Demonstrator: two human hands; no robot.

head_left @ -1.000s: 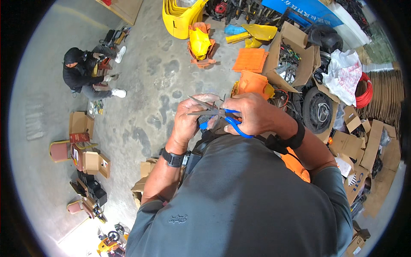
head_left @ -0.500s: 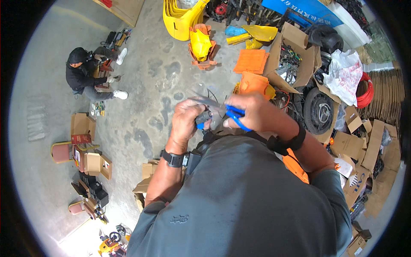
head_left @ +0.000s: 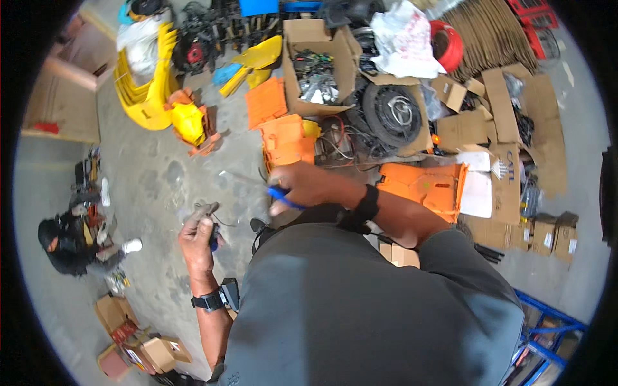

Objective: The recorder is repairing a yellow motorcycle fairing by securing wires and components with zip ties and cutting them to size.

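Observation:
In my right hand (head_left: 306, 184) is a pair of scissors with blue handles (head_left: 282, 195). The pale blades stick out to the left, blurred, and touch nothing. My left hand (head_left: 196, 248) is lower and to the left, apart from the scissors. Its thumb and fingers pinch a small grey piece with a thin dark wire (head_left: 205, 211), whose kind I cannot make out. Something dark blue (head_left: 214, 239) shows by the left palm, partly hidden. Beyond my right hand lie folded orange covers (head_left: 288, 143).
An open cardboard box of tools and parts (head_left: 295, 90) stands ahead, with a wheel (head_left: 391, 114) to its right. An orange case (head_left: 423, 188) is beside my right forearm. Yellow plastic parts (head_left: 143, 103) stand far left. A seated person (head_left: 64, 241) is at the left.
My hands have drawn apart, the left toward the left with the grey piece, the right still holding the scissors. The whole view has swung to the right.

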